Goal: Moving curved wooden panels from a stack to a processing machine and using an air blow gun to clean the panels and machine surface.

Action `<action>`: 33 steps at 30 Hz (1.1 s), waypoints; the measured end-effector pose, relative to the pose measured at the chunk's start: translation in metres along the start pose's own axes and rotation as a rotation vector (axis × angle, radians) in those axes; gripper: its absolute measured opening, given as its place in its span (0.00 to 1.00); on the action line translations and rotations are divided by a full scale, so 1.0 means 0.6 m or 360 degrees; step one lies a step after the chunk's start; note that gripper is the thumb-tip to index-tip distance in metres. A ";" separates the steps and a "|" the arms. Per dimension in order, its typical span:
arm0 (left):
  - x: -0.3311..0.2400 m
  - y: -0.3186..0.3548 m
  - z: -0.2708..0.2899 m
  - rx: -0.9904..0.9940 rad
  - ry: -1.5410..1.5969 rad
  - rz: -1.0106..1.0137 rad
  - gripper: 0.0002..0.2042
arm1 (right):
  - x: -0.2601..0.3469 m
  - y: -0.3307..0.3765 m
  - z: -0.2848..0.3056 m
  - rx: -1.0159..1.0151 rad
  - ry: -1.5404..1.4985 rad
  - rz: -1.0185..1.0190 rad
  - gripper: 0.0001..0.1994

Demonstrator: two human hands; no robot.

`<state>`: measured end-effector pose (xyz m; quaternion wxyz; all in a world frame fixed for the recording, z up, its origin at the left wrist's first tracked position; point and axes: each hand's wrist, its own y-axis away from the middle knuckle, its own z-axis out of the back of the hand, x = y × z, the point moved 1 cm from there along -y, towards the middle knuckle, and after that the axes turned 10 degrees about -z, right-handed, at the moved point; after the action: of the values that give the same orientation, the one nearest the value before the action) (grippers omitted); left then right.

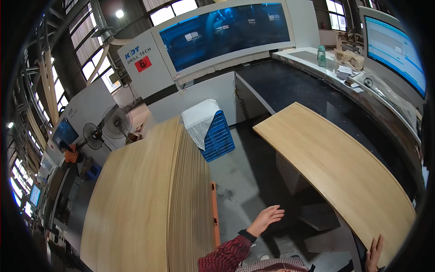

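Note:
My left hand (267, 219) hangs in the air over the floor, fingers stretched out and nothing in it. At the lower right, my right hand (374, 253) lies with its fingers extended on the near edge of a long wood-grain board (335, 170); its thumb is hidden. That board rests on the black machine table (312, 93), its near long edge jutting past the table. To the left of my left hand stands a tall stack of similar wood-grain boards (131, 190), their layered edges facing me.
An orange support (215, 213) shows beneath the stack. A blue plastic crate (221, 136) with a white cover stands beyond it. Behind are a large white drilling machine (152, 63), fans (117, 122) and a seated person (72, 156). At right are a monitor (394, 47) and a green bottle (321, 56).

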<state>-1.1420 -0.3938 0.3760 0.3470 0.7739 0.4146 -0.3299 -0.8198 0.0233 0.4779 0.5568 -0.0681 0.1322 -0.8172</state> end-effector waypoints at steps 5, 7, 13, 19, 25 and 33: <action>-0.017 -0.149 0.001 0.0290 0.0090 -0.0015 0.19 | 0.036 -0.035 -0.042 0.0537 -0.0380 -0.0398 0.30; -0.035 -0.215 -0.041 0.0281 0.0114 -0.0017 0.18 | 0.044 -0.081 -0.060 0.0425 -0.0323 -0.0326 0.29; -0.046 -0.371 -0.110 0.0450 -0.0138 -0.0084 0.14 | 0.121 -0.168 -0.086 0.0319 -0.0292 -0.0397 0.24; -0.141 -0.522 -0.070 0.0369 -0.0075 -0.0074 0.07 | 0.236 -0.322 -0.116 0.0214 -0.0326 -0.0385 0.22; -0.274 -0.680 0.032 0.0206 -0.0196 -0.0146 0.06 | 0.390 -0.516 -0.181 0.0070 -0.0304 -0.0264 0.23; -0.366 -0.847 0.122 0.0135 -0.1535 -0.0978 0.37 | 0.581 -0.716 -0.245 0.0037 -0.0394 -0.0296 0.23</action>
<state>-1.6971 -0.3325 0.3777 0.3538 0.3929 0.4016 -0.7478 -1.3703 -0.1314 0.4506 0.4915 -0.1738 0.0463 -0.8521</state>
